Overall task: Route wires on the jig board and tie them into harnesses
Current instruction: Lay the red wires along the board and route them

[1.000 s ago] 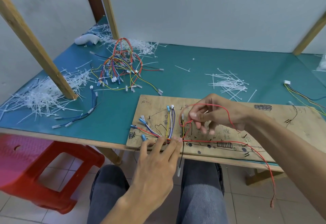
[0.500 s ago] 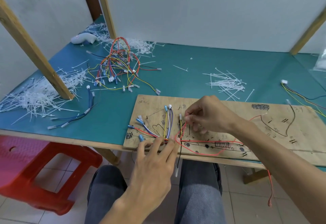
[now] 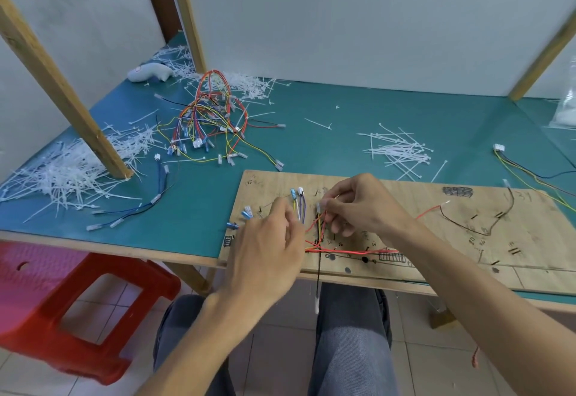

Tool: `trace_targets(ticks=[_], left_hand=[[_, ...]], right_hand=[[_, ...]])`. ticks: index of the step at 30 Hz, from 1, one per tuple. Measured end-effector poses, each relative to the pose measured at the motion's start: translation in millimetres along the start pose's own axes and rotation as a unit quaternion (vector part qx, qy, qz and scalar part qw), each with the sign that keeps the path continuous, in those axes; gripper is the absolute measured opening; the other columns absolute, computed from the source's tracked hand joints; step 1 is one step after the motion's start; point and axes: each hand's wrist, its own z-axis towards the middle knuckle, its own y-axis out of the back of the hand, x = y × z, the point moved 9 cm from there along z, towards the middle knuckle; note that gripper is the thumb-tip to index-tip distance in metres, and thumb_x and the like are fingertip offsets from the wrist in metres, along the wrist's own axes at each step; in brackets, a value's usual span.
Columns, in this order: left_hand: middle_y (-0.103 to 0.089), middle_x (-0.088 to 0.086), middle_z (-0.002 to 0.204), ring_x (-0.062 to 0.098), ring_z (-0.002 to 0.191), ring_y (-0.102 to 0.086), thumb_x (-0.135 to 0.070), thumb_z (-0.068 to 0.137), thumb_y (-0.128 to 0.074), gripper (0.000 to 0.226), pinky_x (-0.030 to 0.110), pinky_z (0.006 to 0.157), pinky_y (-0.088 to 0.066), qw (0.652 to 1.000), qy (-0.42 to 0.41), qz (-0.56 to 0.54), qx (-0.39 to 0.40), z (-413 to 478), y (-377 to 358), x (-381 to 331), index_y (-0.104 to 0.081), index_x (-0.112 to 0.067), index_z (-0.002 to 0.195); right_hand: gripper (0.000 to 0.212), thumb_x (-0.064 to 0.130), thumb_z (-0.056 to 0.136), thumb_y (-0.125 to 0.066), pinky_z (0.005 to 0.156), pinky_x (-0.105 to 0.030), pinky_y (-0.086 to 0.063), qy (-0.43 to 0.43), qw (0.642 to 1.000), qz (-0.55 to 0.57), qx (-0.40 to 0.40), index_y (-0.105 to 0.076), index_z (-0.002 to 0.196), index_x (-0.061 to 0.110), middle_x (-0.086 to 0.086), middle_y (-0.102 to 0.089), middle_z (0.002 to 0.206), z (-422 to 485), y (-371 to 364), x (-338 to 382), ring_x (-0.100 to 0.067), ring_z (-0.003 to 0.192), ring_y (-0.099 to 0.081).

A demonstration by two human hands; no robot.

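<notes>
Head view. Counted: one jig board (image 3: pixel 420 196) at the table's (image 3: pixel 311 146) 6 o'clock edge, one pile of finished harnesses (image 3: pixel 208 121) at the board's 10 o'clock, three heaps of cable ties (image 3: pixel 396 149), one red stool (image 3: pixel 78 311), two hands.

The right hand (image 3: pixel 361 208) is held over board centre. Its thumb and forefinger are pinched on the red wire (image 3: pixel 352 252), which is laid along the board's near edge. The left hand (image 3: pixel 268 249) is blurred at the right's 9 o'clock, so its grip cannot be told.

Versus 0.5 s earlier: left fingers are lifted off the wire bundle (image 3: pixel 299 211), and the red loop is pulled flat.
</notes>
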Motion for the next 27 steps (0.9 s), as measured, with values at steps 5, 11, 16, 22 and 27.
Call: trace_targets(ticks=[5, 11, 16, 22, 27], left_hand=[[-0.057, -0.006, 0.058, 0.026, 0.065, -0.058, -0.04, 0.099, -0.055, 0.018, 0.04, 0.066, -0.049, 0.998, -0.009, 0.05, -0.023, 34, -11, -6, -0.063, -0.027, 0.089], [-0.056, -0.01, 0.076, 0.026, 0.086, -0.066, -0.058, 0.087, -0.072, 0.021, 0.032, 0.068, -0.039, 0.993, -0.005, 0.106, 0.058, 57, -32, -5, -0.073, -0.037, 0.089], [-0.055, -0.011, 0.078, 0.024, 0.088, -0.063, -0.054, 0.091, -0.074, 0.018, 0.033, 0.07, -0.039, 0.991, -0.01, 0.109, 0.08, 59, -39, -2, -0.073, -0.036, 0.09], [-0.056, -0.005, 0.073, 0.028, 0.087, -0.063, -0.041, 0.096, -0.07, 0.011, 0.033, 0.07, -0.041, 0.996, 0.011, 0.073, 0.057, 61, -35, 6, -0.072, -0.033, 0.089], [-0.068, 0.001, 0.077, 0.03, 0.088, -0.067, -0.037, 0.092, -0.074, 0.01, 0.034, 0.072, -0.049, 0.997, 0.015, 0.067, 0.037, 62, -32, 7, -0.079, -0.028, 0.089]], right_hand=[[0.015, 0.016, 0.1, -0.071, 0.05, -0.028, -0.057, -0.004, 1.0, 0.011, -0.018, -0.076, 0.089, 0.008, -0.01, -0.077, 0.071, -3, 1, -7, -0.023, 0.058, -0.074], [0.014, 0.019, 0.102, -0.07, 0.049, -0.026, -0.055, -0.014, 0.999, 0.041, -0.014, -0.075, 0.094, 0.008, -0.009, -0.077, 0.072, -3, 2, -7, -0.021, 0.058, -0.073], [0.017, 0.023, 0.102, -0.07, 0.051, -0.027, -0.056, -0.021, 0.999, 0.025, 0.0, -0.073, 0.097, 0.007, -0.009, -0.078, 0.075, -2, 1, -5, -0.02, 0.06, -0.074], [0.024, 0.031, 0.1, -0.073, 0.047, -0.03, -0.059, 0.028, 0.999, -0.045, -0.003, -0.074, 0.089, 0.009, -0.007, -0.076, 0.068, -1, 2, 0, -0.022, 0.057, -0.075], [0.032, 0.048, 0.096, -0.073, 0.059, -0.036, -0.058, 0.137, 0.951, -0.267, -0.07, -0.076, 0.074, 0.025, -0.001, -0.067, 0.054, -1, 6, 21, -0.017, 0.05, -0.065]])
